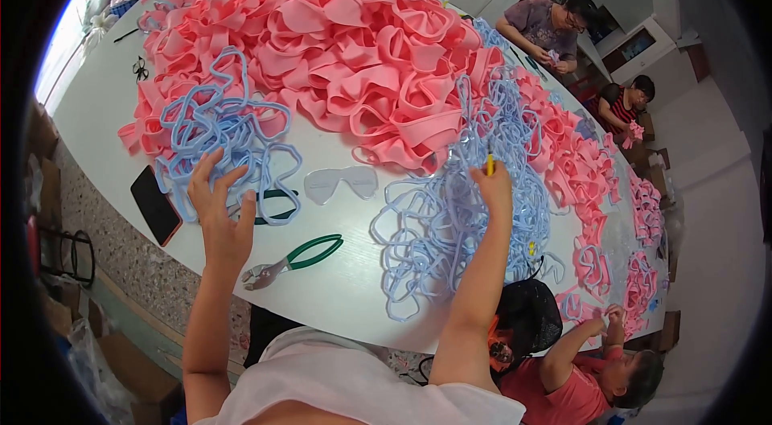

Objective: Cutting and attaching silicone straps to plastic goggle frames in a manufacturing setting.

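Note:
My left hand (pixel 219 204) is open, its fingers spread over the near edge of a small heap of light blue rubbery loops (pixel 233 115). Green handles (pixel 277 206) show partly beneath those loops. My right hand (pixel 492 184) is closed round a slim yellow stick-like thing (pixel 490 163), above a larger tangle of light blue loops (pixel 434 224). What kind of thing it is I cannot make out. Between the hands a clear goggle lens (pixel 342 184) lies flat on the white table (pixel 201 264). Nearer to me rest green-handled pliers (pixel 293 260).
A large mound of soft pink bands (pixel 346 47) covers the table's far middle. More pink pieces (pixel 571 160) run along the right. A black phone (pixel 155 205) and small scissors (pixel 140 69) lie at left. Several people (pixel 555 31) sit along the right side. A black bag (pixel 531 312) hangs nearby.

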Demonstrator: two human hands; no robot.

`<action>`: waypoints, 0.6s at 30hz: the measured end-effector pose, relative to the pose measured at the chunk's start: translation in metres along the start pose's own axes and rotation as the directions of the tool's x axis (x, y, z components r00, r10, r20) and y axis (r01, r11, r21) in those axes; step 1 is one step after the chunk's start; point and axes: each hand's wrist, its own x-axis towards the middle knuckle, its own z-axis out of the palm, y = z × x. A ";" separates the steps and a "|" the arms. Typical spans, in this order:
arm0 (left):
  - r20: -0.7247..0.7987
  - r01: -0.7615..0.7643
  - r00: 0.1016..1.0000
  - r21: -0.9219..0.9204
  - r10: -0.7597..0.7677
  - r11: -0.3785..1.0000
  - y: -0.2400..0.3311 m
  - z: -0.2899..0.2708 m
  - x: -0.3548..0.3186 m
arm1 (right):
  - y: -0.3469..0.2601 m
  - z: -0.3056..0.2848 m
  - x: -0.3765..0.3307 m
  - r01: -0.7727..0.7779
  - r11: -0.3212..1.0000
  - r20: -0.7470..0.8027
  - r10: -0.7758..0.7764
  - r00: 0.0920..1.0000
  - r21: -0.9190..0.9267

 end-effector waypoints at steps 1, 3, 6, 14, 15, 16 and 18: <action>0.002 -0.003 1.000 -0.003 0.003 1.000 0.003 0.002 0.001 | 0.000 0.003 0.000 0.030 0.999 0.096 -0.034 0.995 0.040; 0.026 -0.012 1.000 -0.011 0.012 1.000 0.007 0.008 0.004 | 0.010 0.009 0.002 0.038 0.988 0.190 -0.066 0.979 0.147; 0.059 -0.016 0.998 -0.013 0.016 1.000 0.010 0.016 0.005 | 0.035 0.012 0.014 -0.188 0.951 0.296 0.111 0.949 0.246; 0.102 -0.018 0.994 -0.041 0.022 0.999 0.010 0.029 0.006 | 0.049 -0.029 0.009 -0.198 0.936 0.135 0.164 0.977 0.292; 0.102 -0.029 0.994 -0.035 0.032 0.999 0.009 0.028 0.007 | 0.060 -0.042 0.015 -0.222 0.946 0.039 0.220 0.975 0.236; 0.109 -0.033 0.993 -0.038 0.037 0.999 0.007 0.028 0.007 | 0.065 -0.050 0.017 -0.218 0.974 -0.173 0.225 0.959 0.056; 0.114 0.001 0.993 -0.021 0.002 1.000 0.002 0.024 0.007 | 0.059 -0.070 0.013 -0.252 0.959 -0.375 0.188 0.908 -0.128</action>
